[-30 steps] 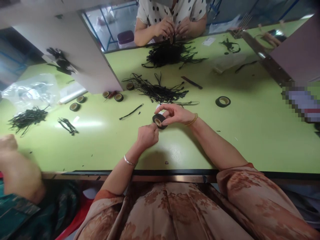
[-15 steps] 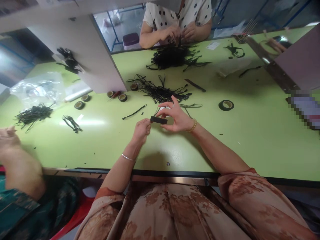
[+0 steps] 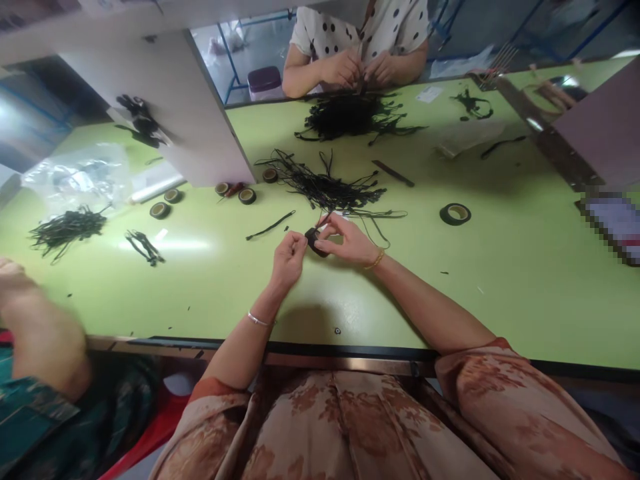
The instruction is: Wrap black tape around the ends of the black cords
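Two-handed work at a roll of black tape (image 3: 313, 241), held just above the green tabletop (image 3: 500, 300), in front of your body. Your right hand (image 3: 351, 243) is closed on the roll, thumb on the near side and fingers on the far side. Your left hand (image 3: 290, 259) meets the roll's left edge with thumb and fingers drawn together; whether the tape's free end lies between them cannot be told at this size. A dark strand (image 3: 327, 219) stands by your right fingertips, held or merely lying behind them, which is likewise unclear. Beyond lies a loose bundle of black cords (image 3: 333, 189); a spare tape roll (image 3: 447, 215) rests well apart to the right.

The step appears to be working at the tape's edge. For good results, steady the roll lightly by its sides so that it can turn, pinch close to the edge, and draw evenly along the roll's plane, lest the strip twist or fold onto itself. Let the adhesive face clear your fingertips and the cords.
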The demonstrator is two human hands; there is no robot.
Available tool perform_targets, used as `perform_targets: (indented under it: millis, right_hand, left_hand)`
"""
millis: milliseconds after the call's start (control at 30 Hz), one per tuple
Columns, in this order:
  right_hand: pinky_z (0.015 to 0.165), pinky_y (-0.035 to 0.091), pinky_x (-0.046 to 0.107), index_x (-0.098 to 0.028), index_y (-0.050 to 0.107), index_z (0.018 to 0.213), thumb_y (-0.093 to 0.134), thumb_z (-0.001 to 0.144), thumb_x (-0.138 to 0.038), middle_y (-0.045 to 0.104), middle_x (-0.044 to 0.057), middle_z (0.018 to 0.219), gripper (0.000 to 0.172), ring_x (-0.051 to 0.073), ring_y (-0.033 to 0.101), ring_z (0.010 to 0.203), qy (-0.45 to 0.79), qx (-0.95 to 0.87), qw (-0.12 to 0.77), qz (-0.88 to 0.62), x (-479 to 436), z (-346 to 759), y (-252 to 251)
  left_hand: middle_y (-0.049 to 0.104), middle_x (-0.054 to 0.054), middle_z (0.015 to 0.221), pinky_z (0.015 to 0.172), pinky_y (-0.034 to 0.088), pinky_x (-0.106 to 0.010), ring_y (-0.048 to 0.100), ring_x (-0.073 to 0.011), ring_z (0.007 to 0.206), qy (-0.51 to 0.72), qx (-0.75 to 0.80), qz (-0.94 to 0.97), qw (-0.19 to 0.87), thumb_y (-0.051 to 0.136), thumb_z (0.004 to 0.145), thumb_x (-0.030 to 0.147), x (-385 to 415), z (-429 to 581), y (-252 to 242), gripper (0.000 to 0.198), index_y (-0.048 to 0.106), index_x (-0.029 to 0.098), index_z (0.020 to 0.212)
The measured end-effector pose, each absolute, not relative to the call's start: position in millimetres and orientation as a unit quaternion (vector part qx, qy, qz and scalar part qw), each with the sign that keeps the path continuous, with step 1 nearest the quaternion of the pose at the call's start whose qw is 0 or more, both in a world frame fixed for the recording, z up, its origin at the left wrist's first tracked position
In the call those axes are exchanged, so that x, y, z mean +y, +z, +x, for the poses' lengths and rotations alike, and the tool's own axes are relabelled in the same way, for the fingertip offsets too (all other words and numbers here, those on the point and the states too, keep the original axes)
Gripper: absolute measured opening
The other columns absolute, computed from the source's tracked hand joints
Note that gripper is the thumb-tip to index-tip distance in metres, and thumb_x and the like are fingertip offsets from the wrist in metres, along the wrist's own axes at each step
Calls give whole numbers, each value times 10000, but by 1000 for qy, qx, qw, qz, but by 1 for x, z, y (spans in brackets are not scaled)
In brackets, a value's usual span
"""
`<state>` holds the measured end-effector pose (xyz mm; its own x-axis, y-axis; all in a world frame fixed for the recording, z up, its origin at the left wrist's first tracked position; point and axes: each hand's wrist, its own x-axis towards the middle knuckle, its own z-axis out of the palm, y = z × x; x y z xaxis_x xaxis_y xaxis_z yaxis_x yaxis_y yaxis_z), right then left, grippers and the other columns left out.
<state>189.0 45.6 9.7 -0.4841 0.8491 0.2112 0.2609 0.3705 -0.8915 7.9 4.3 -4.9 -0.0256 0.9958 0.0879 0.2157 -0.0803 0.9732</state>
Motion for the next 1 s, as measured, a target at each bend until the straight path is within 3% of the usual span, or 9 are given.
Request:
perform_targets:
  millis: [200,367,467,533,667,733,867,933,1000]
  right_hand:
    - [821,474,318,-149,631,1064,657,742,-282,675,17,761,349,182,649,782,469,-724,341,-374,46,185,3]
    - [807,473,340,-164,664,801,646,723,-271,712,87,1037,134,216,640,905,376,-762,325,-415,45,181,1]
    - [816,470,346,-170,636,685,642,734,-282,701,93,1134,122,232,633,954,342,-780,319,-415,44,179,2]
    - [770,467,331,-168,677,781,643,745,-291,719,80,1037,133,213,632,870,337,-784,309,-420,43,179,3]
    - [682,437,294,-166,687,1089,645,754,-294,683,24,792,361,165,574,698,350,-777,306,-425,43,179,3]
    - [673,432,283,-150,665,1147,646,739,-271,658,8,741,426,149,555,671,405,-757,316,-404,44,180,2]
    - [702,473,284,-130,655,1149,638,711,-255,700,29,775,456,163,613,727,636,-619,326,-326,53,186,-2]
    - [685,497,299,-126,689,1079,612,758,-370,727,67,808,411,186,643,737,730,-511,326,-315,58,190,-3]
    - [649,515,318,-120,716,1010,532,816,-546,734,96,792,504,205,658,706,781,-433,320,-318,63,194,-2]
  left_hand:
    - [502,37,653,621,343,-247,442,-122,595,333,600,671,280,419,940,316,0,9,-7,135,489,215,886]
    - [575,5,728,653,393,-268,530,-145,637,340,598,685,239,401,928,251,0,12,-11,88,474,214,962]
    - [615,-23,801,680,419,-277,557,-149,691,368,589,685,221,406,918,228,0,14,-12,86,473,204,966]
    - [610,-16,783,661,414,-269,543,-141,669,373,588,683,220,438,911,248,-1,14,-12,63,473,201,934]
    - [538,31,656,610,381,-248,483,-117,583,362,589,687,225,485,896,281,0,12,-9,108,453,205,827]
    - [543,24,651,608,378,-248,485,-119,584,358,583,697,214,470,899,263,0,10,-9,120,454,203,796]
    - [591,-2,696,614,385,-255,509,-130,609,350,577,719,168,445,919,261,0,8,-10,148,499,198,797]
    - [613,-14,726,619,387,-257,524,-133,623,333,562,744,139,436,933,271,0,6,-10,168,533,194,820]
    - [629,-32,753,624,384,-264,547,-140,650,303,525,788,105,418,946,276,-1,6,-11,198,562,189,843]
